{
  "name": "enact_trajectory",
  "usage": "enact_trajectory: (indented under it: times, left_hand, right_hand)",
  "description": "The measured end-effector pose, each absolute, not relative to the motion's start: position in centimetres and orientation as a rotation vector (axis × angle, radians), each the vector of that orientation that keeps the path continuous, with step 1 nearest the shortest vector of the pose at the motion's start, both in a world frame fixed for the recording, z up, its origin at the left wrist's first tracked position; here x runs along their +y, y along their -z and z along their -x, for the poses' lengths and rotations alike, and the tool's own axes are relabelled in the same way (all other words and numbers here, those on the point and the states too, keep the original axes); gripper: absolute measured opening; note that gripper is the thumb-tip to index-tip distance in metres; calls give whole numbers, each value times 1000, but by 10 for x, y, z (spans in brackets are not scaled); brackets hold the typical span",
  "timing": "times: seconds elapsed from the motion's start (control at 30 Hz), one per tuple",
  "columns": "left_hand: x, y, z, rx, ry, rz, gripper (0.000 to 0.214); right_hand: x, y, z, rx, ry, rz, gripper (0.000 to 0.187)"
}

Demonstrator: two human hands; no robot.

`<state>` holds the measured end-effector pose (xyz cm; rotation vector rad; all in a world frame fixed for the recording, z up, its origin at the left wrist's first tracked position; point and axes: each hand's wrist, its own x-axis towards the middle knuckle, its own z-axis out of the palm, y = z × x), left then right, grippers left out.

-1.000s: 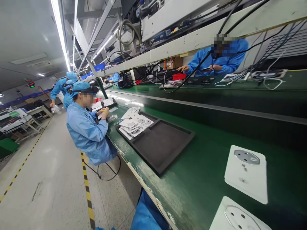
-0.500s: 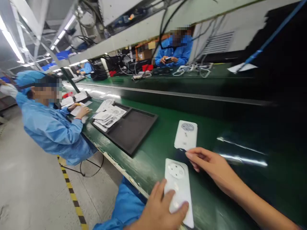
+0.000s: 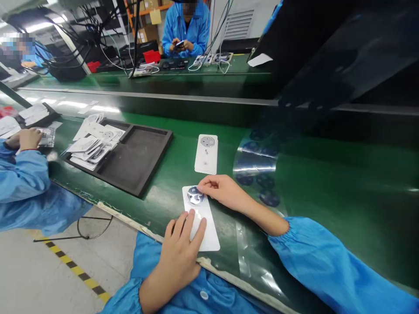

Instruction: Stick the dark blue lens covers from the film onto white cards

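Observation:
A white socket plate (image 3: 209, 233) lies on the green bench right in front of me. My left hand (image 3: 179, 253) rests flat on its near end, fingers spread, pinning it down. My right hand (image 3: 221, 190) has its fingertips pinched at the plate's far end, on a round shiny film (image 3: 195, 196) covering the socket face. A second white socket plate (image 3: 206, 154) lies just beyond, untouched. A clear backing sheet (image 3: 255, 163) with dark round stickers curls on the bench to the right of my right hand.
A black tray (image 3: 137, 159) holding a stack of white plates (image 3: 93, 144) sits to the left. A co-worker in a blue coat (image 3: 22, 174) works at far left. Another person (image 3: 185, 26) sits across the conveyor amid cables and chargers.
The view has swung right and down. My right hand went from hovering between the plates to pinching a round film on the near plate's socket. My left hand slid lower on the plate.

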<state>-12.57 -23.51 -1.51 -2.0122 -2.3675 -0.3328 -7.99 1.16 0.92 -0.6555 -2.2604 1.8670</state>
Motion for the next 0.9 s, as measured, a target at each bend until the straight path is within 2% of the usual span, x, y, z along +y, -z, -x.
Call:
enact_trajectory:
  times: [0.13, 0.17, 0.23, 0.3, 0.47, 0.63, 0.9]
  left_hand:
    - [-243, -26, 162, -2365, 488, 2238, 99]
    - [-236, -40, 182, -2442, 527, 2167, 91]
    - [-207, -65, 237, -2576, 567, 1691, 59]
    - [-164, -86, 301, -2764, 334, 1192, 57]
    - [-84, -114, 420, -2931, 229, 664, 46]
    - [-69, -113, 439, -3014, 162, 484, 39]
    - [-69, -119, 409, -2878, 8, 679, 39]
  right_hand:
    - [9, -3, 77, -2234, -1800, 717, 38]
    - [9, -1, 77, -2204, -1799, 747, 40]
    - [9, 4, 76, -2162, -1803, 771, 42]
    - [8, 7, 77, -2163, -1791, 762, 43]
    - [5, 6, 77, -2228, -1720, 703, 45]
    - [8, 9, 79, -2229, -1721, 661, 45]
    - [11, 5, 79, -2093, -1839, 616, 38]
